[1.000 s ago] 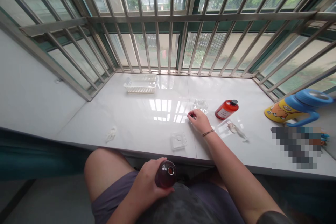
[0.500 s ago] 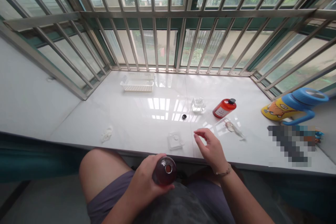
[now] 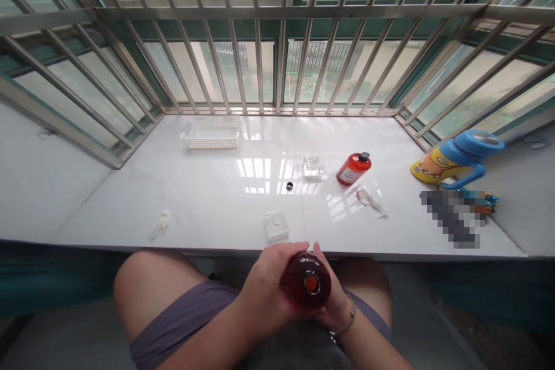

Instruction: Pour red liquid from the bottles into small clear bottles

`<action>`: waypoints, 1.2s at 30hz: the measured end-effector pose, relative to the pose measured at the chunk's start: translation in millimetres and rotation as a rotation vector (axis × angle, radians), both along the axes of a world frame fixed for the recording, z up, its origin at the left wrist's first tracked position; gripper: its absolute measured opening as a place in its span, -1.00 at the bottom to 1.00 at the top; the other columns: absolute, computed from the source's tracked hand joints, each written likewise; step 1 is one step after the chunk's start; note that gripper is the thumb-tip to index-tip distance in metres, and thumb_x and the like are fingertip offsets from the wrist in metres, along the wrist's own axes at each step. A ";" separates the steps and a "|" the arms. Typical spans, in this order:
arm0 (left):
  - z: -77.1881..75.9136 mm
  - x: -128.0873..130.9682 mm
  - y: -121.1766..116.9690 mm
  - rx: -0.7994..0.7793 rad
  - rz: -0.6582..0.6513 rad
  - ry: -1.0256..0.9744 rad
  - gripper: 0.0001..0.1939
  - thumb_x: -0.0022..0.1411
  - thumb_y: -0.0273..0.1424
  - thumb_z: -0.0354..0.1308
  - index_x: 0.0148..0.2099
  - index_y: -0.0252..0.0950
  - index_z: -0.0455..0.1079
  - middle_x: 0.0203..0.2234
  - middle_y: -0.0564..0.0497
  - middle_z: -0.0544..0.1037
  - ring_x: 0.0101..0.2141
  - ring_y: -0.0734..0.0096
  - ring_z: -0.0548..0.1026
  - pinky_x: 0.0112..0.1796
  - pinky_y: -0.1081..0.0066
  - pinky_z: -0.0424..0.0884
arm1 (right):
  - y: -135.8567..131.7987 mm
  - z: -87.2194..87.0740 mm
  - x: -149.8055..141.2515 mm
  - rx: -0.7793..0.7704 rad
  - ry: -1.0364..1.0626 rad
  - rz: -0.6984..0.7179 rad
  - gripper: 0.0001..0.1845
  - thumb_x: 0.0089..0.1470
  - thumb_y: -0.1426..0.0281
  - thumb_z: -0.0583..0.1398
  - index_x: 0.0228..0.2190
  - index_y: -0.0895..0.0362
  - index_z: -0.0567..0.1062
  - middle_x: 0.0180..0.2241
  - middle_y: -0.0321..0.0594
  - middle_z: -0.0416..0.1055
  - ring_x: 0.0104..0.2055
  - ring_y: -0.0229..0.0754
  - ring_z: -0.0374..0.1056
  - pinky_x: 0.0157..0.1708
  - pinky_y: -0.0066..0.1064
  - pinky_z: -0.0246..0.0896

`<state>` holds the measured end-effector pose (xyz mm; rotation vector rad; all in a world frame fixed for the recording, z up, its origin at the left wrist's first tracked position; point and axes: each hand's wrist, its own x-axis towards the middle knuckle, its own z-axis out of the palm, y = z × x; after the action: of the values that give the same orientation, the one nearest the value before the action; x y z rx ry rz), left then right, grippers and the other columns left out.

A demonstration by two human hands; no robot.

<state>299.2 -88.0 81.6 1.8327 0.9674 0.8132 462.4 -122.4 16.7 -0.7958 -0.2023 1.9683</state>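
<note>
A dark red, see-through bottle (image 3: 306, 272) with an uncapped round mouth is held over my lap, its opening facing up toward me. My left hand (image 3: 271, 286) wraps around its left side. Against its right side lies my right hand (image 3: 337, 295), which wears a bracelet and is closed on the same bottle; some of its fingers are hidden behind it. A small black cap (image 3: 289, 185) lies on the white ledge. Just beyond my hands, near the front edge, is a flat clear plastic lid (image 3: 276, 226).
A clear box (image 3: 313, 167) stands beside a red bottle with a black cap (image 3: 354, 169). A crumpled wrapper (image 3: 370, 201) lies nearby. Further out are a white basket (image 3: 212, 137), a crumpled tissue (image 3: 160, 225), a blue-and-yellow flask (image 3: 451, 159) and a blurred-out dark object (image 3: 451, 219). Window bars (image 3: 277, 13) close the back.
My right hand has come down from over the ledge onto the bottle's right side. The bottle in my left hand has moved right, and the view has shifted slightly.
</note>
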 end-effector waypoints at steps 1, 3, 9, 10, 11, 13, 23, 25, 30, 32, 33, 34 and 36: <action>-1.1 2.6 1.9 0.017 -0.008 0.004 -0.07 -0.04 -0.16 0.66 0.34 -0.05 0.38 0.19 -0.13 0.59 0.15 -0.05 0.59 0.19 0.03 0.56 | 1.2 1.6 0.5 -0.025 0.041 -0.025 -0.24 0.24 -0.32 0.17 -0.13 0.11 0.67 -0.08 -0.08 0.69 0.01 0.02 0.60 0.18 -0.05 0.45; -2.9 4.0 6.7 0.061 -0.033 0.024 -0.03 -0.01 -0.17 0.66 0.38 -0.07 0.33 0.25 -0.17 0.54 0.25 -0.10 0.52 0.28 -0.04 0.49 | 4.3 3.2 2.5 -0.057 0.106 -0.101 -0.32 0.26 -0.25 0.21 -0.11 0.10 0.68 -0.07 -0.12 0.70 0.00 -0.01 0.61 0.16 -0.09 0.48; -14.3 -13.9 27.6 0.283 -0.023 0.073 0.37 -0.20 0.06 0.66 0.54 -0.06 0.04 0.48 -0.34 0.22 0.47 -0.36 0.18 0.41 -0.32 0.18 | 9.6 -12.8 17.2 -0.146 0.177 -0.194 -0.45 0.24 -0.12 0.33 -0.08 0.09 0.68 -0.11 -0.15 0.72 -0.18 -0.07 0.65 -0.29 -0.31 0.58; -19.6 -17.5 32.2 0.285 0.030 0.085 0.36 -0.16 0.06 0.66 0.54 -0.05 0.02 0.49 -0.33 0.20 0.47 -0.33 0.18 0.41 -0.31 0.19 | 9.8 -16.5 21.2 -0.147 0.182 -0.212 -0.45 0.23 -0.11 0.35 -0.08 0.10 0.68 -0.11 -0.13 0.72 -0.18 -0.07 0.66 -0.32 -0.33 0.57; -26.2 -20.7 37.2 0.272 0.083 0.110 0.32 -0.11 0.04 0.65 0.55 -0.04 0.01 0.49 -0.32 0.20 0.48 -0.30 0.18 0.41 -0.29 0.21 | 10.0 -19.7 25.5 -0.147 0.182 -0.235 -0.45 0.22 -0.10 0.36 -0.08 0.11 0.68 -0.11 -0.12 0.72 -0.17 -0.06 0.66 -0.33 -0.34 0.57; -42.2 -25.1 47.8 0.217 0.165 0.187 0.24 0.02 -0.04 0.62 0.55 -0.04 -0.01 0.49 -0.29 0.20 0.48 -0.23 0.19 0.41 -0.27 0.21 | 10.8 -23.6 34.5 -0.146 0.165 -0.277 -0.44 0.19 -0.09 0.39 -0.07 0.12 0.69 -0.10 -0.10 0.72 -0.16 -0.05 0.66 -0.32 -0.33 0.60; -75.7 -17.4 71.6 -0.049 0.283 0.227 -0.30 0.20 -0.32 0.49 0.31 -0.14 0.32 0.27 -0.13 0.48 0.32 -0.01 0.43 0.35 -0.12 0.34 | 23.6 -18.8 64.3 -0.099 -0.052 -0.465 -0.41 0.13 -0.15 0.40 -0.06 0.06 0.68 -0.10 -0.12 0.72 -0.11 0.04 0.66 -0.26 -0.19 0.63; -65.3 -17.6 67.1 -0.041 0.250 0.187 -0.29 0.19 -0.28 0.51 0.31 -0.11 0.32 0.25 -0.10 0.50 0.27 0.02 0.48 0.32 -0.08 0.38 | 25.7 -19.1 67.2 -0.075 -0.112 -0.532 -0.43 0.15 -0.14 0.39 -0.05 0.04 0.66 -0.08 -0.15 0.71 -0.05 0.04 0.64 -0.13 -0.12 0.63; -37.8 -24.6 52.7 0.010 0.105 0.082 -0.21 0.21 -0.13 0.52 0.40 0.00 0.30 0.24 -0.08 0.48 0.22 0.06 0.51 0.18 0.07 0.55 | 29.7 -16.1 71.8 0.006 -0.245 -0.573 -0.49 0.22 -0.10 0.35 -0.02 -0.01 0.60 -0.09 -0.21 0.71 -0.07 0.00 0.64 -0.02 -0.05 0.59; -29.4 -27.8 46.9 -0.005 0.116 0.083 -0.12 0.18 -0.09 0.54 0.43 -0.01 0.25 0.24 -0.10 0.48 0.18 0.06 0.54 0.05 0.13 0.63 | 30.8 -14.0 71.9 0.034 -0.289 -0.569 -0.48 0.22 -0.09 0.36 0.00 0.00 0.58 -0.11 -0.18 0.71 -0.08 0.00 0.64 -0.06 -0.08 0.59; -25.6 -29.1 44.2 -0.007 0.130 0.092 -0.11 0.16 -0.08 0.55 0.42 -0.03 0.26 0.23 -0.11 0.50 0.15 0.06 0.56 0.01 0.15 0.65 | 31.1 -13.0 71.5 0.048 -0.307 -0.565 -0.47 0.22 -0.09 0.36 0.02 0.00 0.57 -0.12 -0.17 0.71 -0.09 0.00 0.64 -0.07 -0.09 0.59; -22.1 -30.3 41.9 0.001 0.143 0.104 -0.13 0.14 -0.08 0.57 0.39 -0.05 0.28 0.21 -0.11 0.52 0.13 0.06 0.57 0.00 0.16 0.65 | 31.3 -12.2 71.0 0.063 -0.322 -0.560 -0.47 0.22 -0.08 0.36 0.03 0.00 0.56 -0.12 -0.16 0.70 -0.10 0.00 0.64 -0.07 -0.10 0.59; -15.8 -32.1 38.3 0.050 0.145 0.125 -0.19 0.13 -0.08 0.57 0.33 -0.09 0.34 0.18 -0.10 0.54 0.13 0.06 0.58 0.05 0.14 0.63 | 31.3 -11.1 69.4 0.094 -0.346 -0.549 -0.48 0.23 -0.07 0.36 0.04 0.00 0.54 -0.12 -0.18 0.69 -0.11 -0.03 0.64 -0.08 -0.13 0.59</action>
<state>267.1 -49.7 65.7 1.8906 1.1799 0.8236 531.8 -91.1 5.6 -1.0043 -0.2467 1.2931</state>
